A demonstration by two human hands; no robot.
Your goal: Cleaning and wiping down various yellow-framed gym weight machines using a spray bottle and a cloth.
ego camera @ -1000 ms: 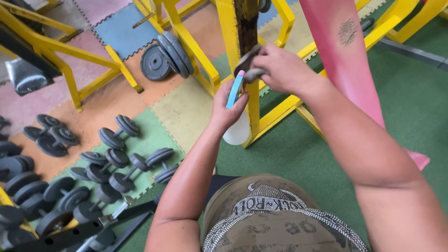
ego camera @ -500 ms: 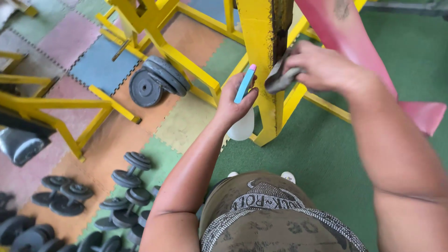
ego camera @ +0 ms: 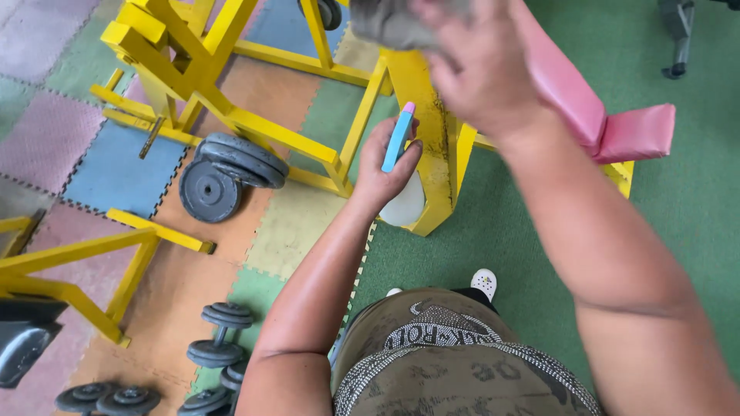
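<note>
My left hand (ego camera: pixel 383 169) grips a white spray bottle (ego camera: pixel 405 204) with a blue and pink trigger head (ego camera: pixel 398 137), held close against a yellow metal upright (ego camera: pixel 432 146) of a gym frame. My right hand (ego camera: pixel 474 65) is raised near the top of the view and presses a grey cloth (ego camera: pixel 389 23) against the same upright, higher up. The upright shows dark worn patches along its edge. The top of the cloth is cut off by the frame.
A pink padded bench (ego camera: pixel 597 115) slants behind my right arm. Grey weight plates (ego camera: pixel 223 173) lean on the yellow frame (ego camera: pixel 193 69) at left. Dumbbells (ego camera: pixel 216 335) lie on coloured foam floor tiles at lower left. Green flooring (ego camera: pixel 686 231) spreads to the right.
My right hand with the cloth has moved up the yellow upright. The view has tilted, so the dumbbells slid toward the lower left. My left hand keeps holding the bottle.
</note>
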